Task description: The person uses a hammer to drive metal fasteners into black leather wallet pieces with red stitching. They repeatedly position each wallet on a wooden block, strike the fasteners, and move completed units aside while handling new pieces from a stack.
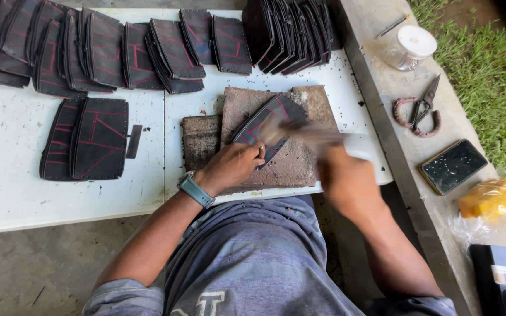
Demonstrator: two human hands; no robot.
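Note:
My left hand (233,164) presses on the near edge of a curved black piece with red stitched lines (273,117), which lies on a brown worn board (288,158). My right hand (345,178) is blurred by motion and grips a handled tool (306,133) whose head is over the black piece; the tool's kind is too blurred to tell. A teal watch (196,191) is on my left wrist.
Rows of similar black stitched pieces (106,50) stand along the far side of the white table (7,175), with two flat ones (89,140) at the left. On the concrete ledge at the right lie scissors (423,108), a jar (410,47), a phone (453,166) and a yellow bag (493,199).

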